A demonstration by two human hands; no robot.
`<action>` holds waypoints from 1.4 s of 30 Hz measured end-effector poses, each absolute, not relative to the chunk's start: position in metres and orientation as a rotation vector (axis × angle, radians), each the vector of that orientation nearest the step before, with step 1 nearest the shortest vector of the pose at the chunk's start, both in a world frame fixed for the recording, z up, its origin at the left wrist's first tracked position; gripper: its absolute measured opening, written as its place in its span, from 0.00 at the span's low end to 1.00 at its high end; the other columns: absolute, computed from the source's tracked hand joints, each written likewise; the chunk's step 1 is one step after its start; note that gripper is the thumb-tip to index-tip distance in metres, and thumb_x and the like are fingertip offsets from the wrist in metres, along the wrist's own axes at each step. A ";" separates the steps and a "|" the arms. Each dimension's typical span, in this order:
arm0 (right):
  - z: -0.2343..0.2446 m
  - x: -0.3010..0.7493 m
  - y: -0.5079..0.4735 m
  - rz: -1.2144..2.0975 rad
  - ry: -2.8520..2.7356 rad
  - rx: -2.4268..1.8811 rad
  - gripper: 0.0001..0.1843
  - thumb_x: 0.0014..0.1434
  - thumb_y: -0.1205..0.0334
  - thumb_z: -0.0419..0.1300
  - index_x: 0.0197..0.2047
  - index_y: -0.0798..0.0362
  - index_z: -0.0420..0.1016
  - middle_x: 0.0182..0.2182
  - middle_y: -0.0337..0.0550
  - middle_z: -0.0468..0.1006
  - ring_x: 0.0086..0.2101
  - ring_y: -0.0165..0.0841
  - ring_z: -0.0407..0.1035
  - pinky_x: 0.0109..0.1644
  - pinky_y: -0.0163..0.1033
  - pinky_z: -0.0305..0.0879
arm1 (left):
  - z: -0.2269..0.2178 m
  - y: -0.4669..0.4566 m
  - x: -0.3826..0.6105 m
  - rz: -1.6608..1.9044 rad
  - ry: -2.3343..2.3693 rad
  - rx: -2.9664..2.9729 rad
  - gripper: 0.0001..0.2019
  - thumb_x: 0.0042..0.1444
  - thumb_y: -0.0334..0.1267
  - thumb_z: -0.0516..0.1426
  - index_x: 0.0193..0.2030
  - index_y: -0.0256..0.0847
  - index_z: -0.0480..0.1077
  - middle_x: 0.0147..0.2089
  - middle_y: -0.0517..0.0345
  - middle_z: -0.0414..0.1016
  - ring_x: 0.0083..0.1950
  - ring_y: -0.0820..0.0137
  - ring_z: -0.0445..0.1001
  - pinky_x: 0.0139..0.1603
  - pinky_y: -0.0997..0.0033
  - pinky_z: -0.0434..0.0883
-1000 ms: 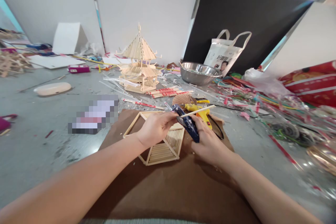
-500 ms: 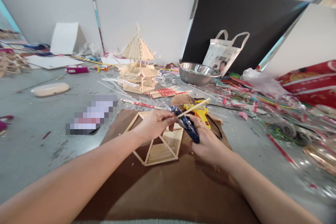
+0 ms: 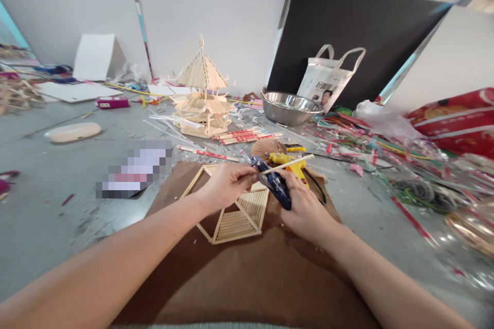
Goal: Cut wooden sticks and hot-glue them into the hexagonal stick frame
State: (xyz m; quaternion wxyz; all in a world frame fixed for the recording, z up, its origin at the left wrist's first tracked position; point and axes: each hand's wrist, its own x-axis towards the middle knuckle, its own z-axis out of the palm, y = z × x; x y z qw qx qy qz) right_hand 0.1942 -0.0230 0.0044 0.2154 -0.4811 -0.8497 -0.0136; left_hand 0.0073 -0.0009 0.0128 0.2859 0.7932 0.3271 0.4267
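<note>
My left hand [image 3: 227,185] pinches a thin wooden stick [image 3: 291,162] that slants up to the right. My right hand [image 3: 306,211] is wrapped round dark blue-handled cutters [image 3: 276,185]. The stick crosses the cutters near their head; I cannot tell whether the jaws grip it. Below my hands a polygonal frame of wooden sticks [image 3: 237,226] lies on a brown mat [image 3: 231,282]. Some of its sections are filled with rows of sticks, others are open. My left hand hides part of the frame.
Beyond the mat stand a stick-built pagoda [image 3: 203,87] and a metal bowl [image 3: 291,108]. Red-wrapped sticks [image 3: 247,135] lie before the pagoda. A yellow glue gun [image 3: 297,167] is just beyond my right hand. A phone [image 3: 135,169] lies left; plastic scraps [image 3: 370,149] clutter the right.
The stick has tilted lower, and its free end has moved slightly right and down. My left fingers have shifted a little on it. The cutters stay in my right hand.
</note>
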 end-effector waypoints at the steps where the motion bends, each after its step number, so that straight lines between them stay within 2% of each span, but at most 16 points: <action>1: 0.004 0.194 -0.023 -0.031 -2.348 -1.344 0.27 0.43 0.69 0.48 0.50 0.57 0.54 0.42 0.51 0.68 0.43 0.38 0.63 0.44 0.42 0.60 | 0.014 -0.001 0.007 1.146 0.871 2.122 0.09 0.52 0.34 0.49 0.26 0.34 0.68 0.19 0.64 0.62 0.22 0.81 0.61 0.21 0.84 0.58; 11: 0.006 0.193 -0.024 -0.080 -2.346 -1.378 0.26 0.44 0.67 0.49 0.50 0.59 0.55 0.41 0.53 0.69 0.41 0.39 0.64 0.42 0.42 0.60 | 0.020 -0.007 0.007 1.112 0.916 2.145 0.10 0.51 0.32 0.49 0.23 0.34 0.68 0.17 0.65 0.60 0.21 0.81 0.58 0.20 0.84 0.57; 15: 0.005 0.193 -0.024 -0.074 -2.346 -1.403 0.26 0.44 0.67 0.49 0.49 0.58 0.55 0.41 0.52 0.69 0.41 0.39 0.65 0.42 0.42 0.60 | 0.020 -0.007 0.007 1.123 0.894 2.134 0.11 0.52 0.34 0.49 0.23 0.34 0.68 0.20 0.63 0.64 0.22 0.81 0.59 0.21 0.83 0.57; 22: 0.004 0.194 -0.024 -0.080 -2.349 -1.437 0.26 0.43 0.68 0.48 0.48 0.58 0.57 0.39 0.51 0.71 0.39 0.38 0.67 0.40 0.40 0.61 | 0.026 -0.010 0.008 1.081 0.915 2.133 0.10 0.52 0.33 0.50 0.30 0.34 0.72 0.26 0.61 0.70 0.26 0.78 0.64 0.24 0.82 0.60; 28: 0.009 0.194 -0.027 -0.045 -2.357 -1.504 0.25 0.42 0.68 0.48 0.47 0.57 0.58 0.35 0.48 0.73 0.34 0.36 0.68 0.35 0.38 0.61 | 0.028 -0.011 0.008 1.078 0.945 2.126 0.10 0.52 0.33 0.51 0.32 0.34 0.73 0.29 0.60 0.73 0.27 0.78 0.66 0.23 0.83 0.60; 42: 0.014 0.190 -0.028 0.031 -2.344 -1.564 0.22 0.42 0.68 0.49 0.44 0.57 0.62 0.32 0.48 0.74 0.32 0.38 0.69 0.34 0.38 0.61 | 0.019 -0.008 0.011 1.146 0.967 2.090 0.11 0.53 0.36 0.50 0.34 0.33 0.72 0.26 0.59 0.72 0.26 0.77 0.65 0.24 0.81 0.61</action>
